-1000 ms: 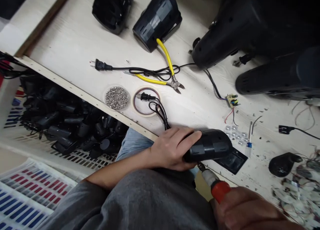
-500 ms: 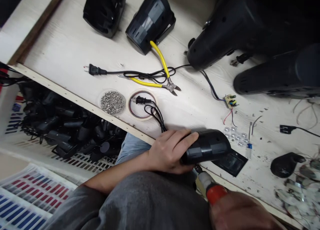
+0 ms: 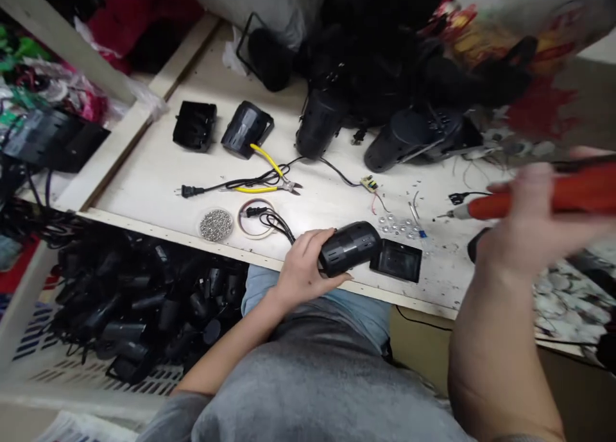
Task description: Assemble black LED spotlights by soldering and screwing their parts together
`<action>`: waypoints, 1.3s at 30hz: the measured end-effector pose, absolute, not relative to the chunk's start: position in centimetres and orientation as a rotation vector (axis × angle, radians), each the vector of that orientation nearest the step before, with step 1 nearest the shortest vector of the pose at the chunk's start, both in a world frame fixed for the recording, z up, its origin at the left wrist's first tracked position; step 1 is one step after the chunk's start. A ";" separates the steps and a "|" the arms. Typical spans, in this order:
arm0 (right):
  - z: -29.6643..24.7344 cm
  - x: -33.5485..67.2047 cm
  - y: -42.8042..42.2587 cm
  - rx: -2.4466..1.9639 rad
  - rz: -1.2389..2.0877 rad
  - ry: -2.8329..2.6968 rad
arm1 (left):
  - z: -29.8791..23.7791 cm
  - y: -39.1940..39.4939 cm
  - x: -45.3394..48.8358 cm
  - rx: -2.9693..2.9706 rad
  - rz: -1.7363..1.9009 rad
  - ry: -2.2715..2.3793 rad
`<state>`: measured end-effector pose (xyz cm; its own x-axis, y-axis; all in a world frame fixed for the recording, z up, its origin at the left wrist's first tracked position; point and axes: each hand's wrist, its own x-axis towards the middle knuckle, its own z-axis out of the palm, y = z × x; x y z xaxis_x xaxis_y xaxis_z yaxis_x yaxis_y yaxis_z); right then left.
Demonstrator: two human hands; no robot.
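My left hand (image 3: 304, 270) is closed around one end of a black plastic housing (image 3: 350, 246) at the bench's front edge. A flat black rectangular part (image 3: 398, 260) lies at the housing's right end. Raised over the right side of the bench, my right hand (image 3: 527, 221) grips a red electric screwdriver (image 3: 495, 204), its bit pointing left and away from the housing. A black cord with a plug (image 3: 256, 211) runs from near my left hand onto a tape roll (image 3: 247, 232). Beside the roll stands a round tub of small screws (image 3: 216, 224).
Yellow-handled cutters (image 3: 267, 164) lie across a coiled cord. Several more housings (image 3: 244, 129) line the back. A small circuit board (image 3: 369, 184) and clear lenses (image 3: 397, 224) are on the bench (image 3: 158, 185). A white crate (image 3: 29, 358) of black parts stands below, left.
My right hand has lifted the screwdriver off the housing's underside and swung it up to the right. My left hand still holds the housing. The view has tilted up and widened.
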<state>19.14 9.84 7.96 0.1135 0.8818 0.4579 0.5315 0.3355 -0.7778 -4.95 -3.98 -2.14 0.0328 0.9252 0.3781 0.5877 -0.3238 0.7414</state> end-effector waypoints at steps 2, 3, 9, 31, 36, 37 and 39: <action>6.9 20.6 11.0 -1.441 0.182 -1.419 | -2.0 -4.0 -5.0 1.960 1.183 1.537; 6.6 21.3 10.8 -1.541 0.116 -1.429 | -2.0 -4.0 -5.0 1.970 1.173 1.541; 3.6 23.3 5.7 -2.075 0.170 -1.869 | -1.9 -4.0 -5.0 2.028 1.149 1.565; 10.8 19.0 -2.5 -1.033 0.481 -2.329 | -2.5 -3.8 -5.1 2.120 1.154 1.587; 10.1 16.6 -2.7 -1.005 0.332 -2.493 | -2.3 -3.7 -5.0 2.123 1.163 1.576; 10.0 16.2 -2.7 -0.999 0.279 -2.529 | -2.3 -3.7 -5.0 2.119 1.164 1.574; 9.9 15.4 -3.0 -0.955 0.131 -2.609 | -2.2 -3.8 -4.9 2.112 1.160 1.576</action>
